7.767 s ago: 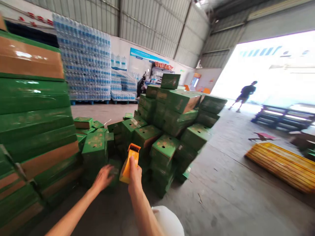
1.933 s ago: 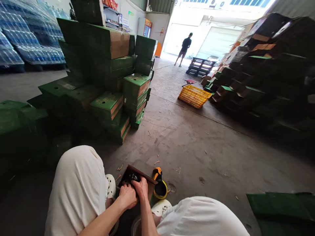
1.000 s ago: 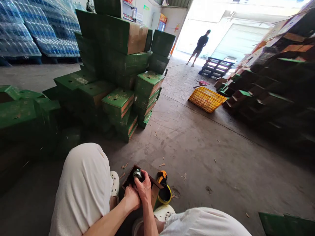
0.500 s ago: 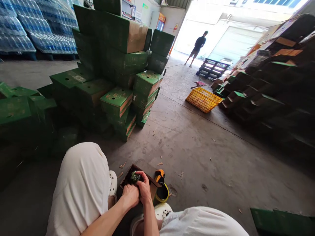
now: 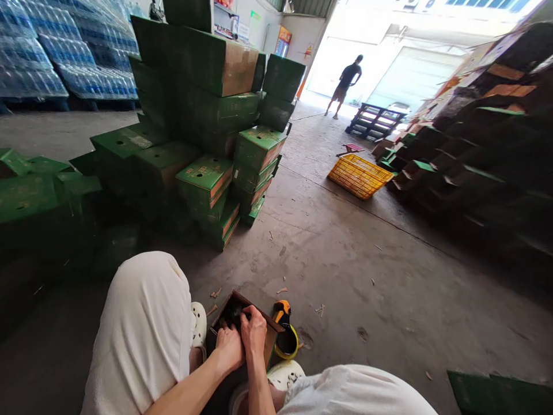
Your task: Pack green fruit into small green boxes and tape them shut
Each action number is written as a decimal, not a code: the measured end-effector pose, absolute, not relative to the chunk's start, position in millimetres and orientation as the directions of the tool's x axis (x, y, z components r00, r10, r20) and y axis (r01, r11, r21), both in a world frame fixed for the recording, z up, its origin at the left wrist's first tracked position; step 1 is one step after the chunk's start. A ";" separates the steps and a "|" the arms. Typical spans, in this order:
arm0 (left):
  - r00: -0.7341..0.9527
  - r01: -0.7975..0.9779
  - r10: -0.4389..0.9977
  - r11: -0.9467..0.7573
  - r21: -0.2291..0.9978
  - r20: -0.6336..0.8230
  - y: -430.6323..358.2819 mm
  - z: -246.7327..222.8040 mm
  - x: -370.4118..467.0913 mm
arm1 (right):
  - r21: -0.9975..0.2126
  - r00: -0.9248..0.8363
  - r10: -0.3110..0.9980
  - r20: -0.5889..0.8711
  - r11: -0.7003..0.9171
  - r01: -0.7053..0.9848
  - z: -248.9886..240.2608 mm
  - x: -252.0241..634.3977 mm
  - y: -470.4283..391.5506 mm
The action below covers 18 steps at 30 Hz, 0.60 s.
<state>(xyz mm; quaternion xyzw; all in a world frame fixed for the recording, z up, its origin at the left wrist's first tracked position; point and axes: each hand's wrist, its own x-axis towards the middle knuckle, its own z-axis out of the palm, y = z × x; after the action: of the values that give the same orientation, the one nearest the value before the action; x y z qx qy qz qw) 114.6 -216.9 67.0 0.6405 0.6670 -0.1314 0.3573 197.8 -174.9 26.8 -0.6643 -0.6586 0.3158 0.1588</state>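
A small open box stands on the floor between my feet, its inside dark. My left hand reaches over its near edge with fingers bent down inside; what they touch is hidden. Beside it, my right hand is closed in a pinch over the box, and I cannot make out what lies between its fingertips. A dark object shows dimly in the box in front of the fingers. Just right of the box sits a tape dispenser with an orange handle and a yellow-rimmed roll.
Green cartons are stacked ahead on the left, with wrapped water bottles behind. A yellow crate, a dark pallet and a standing person are farther off. More boxes pile up on the right.
The green wrapped object at my right fingertips has gone down out of clear sight into the box. My right hand has turned and its fingers have drawn in.
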 end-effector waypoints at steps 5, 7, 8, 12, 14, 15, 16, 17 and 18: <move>0.085 0.946 0.777 0.134 0.296 -0.624 -217.3 58.8 116.2 | -0.728 -0.141 0.959 -0.246 -0.087 0.681 13.6 199.0 -166.4; 0.075 0.940 0.792 0.146 0.307 -0.606 -218.3 57.7 116.5 | -0.682 -0.157 0.935 -0.317 -0.110 0.723 11.2 200.1 -165.1; 0.073 0.939 0.793 0.149 0.309 -0.605 -218.9 57.9 116.5 | -0.652 -0.154 0.931 -0.332 -0.108 0.751 10.5 200.6 -165.8; 0.073 0.934 0.780 0.165 0.317 -0.622 -220.7 60.9 116.1 | -0.563 -0.137 0.959 -0.247 -0.027 0.826 9.8 199.7 -174.2; 0.078 0.930 0.774 0.171 0.325 -0.629 -220.7 61.0 116.1 | -0.549 -0.157 0.962 -0.222 0.010 0.836 9.7 198.1 -176.8; 0.083 0.930 0.772 0.168 0.327 -0.631 -220.4 60.4 116.3 | -0.545 -0.165 0.957 -0.239 0.009 0.838 9.4 197.7 -176.4; 0.084 0.932 0.772 0.163 0.324 -0.630 -220.1 59.5 116.5 | -0.543 -0.168 0.947 -0.276 -0.009 0.840 9.0 197.8 -174.7; 0.083 0.935 0.774 0.158 0.318 -0.627 -219.6 58.6 116.7 | -0.547 -0.163 0.933 -0.321 -0.042 0.836 8.5 198.6 -172.0; 0.075 0.938 0.779 0.156 0.309 -0.623 -218.9 57.7 116.8 | -0.561 -0.151 0.919 -0.363 -0.086 0.823 8.0 200.3 -168.4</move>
<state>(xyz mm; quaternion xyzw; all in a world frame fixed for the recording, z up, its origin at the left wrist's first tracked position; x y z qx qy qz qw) 116.8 -218.9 57.7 0.6399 0.6708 -0.1112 0.3580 200.3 -168.4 8.0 -0.6479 -0.6724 0.3513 0.0686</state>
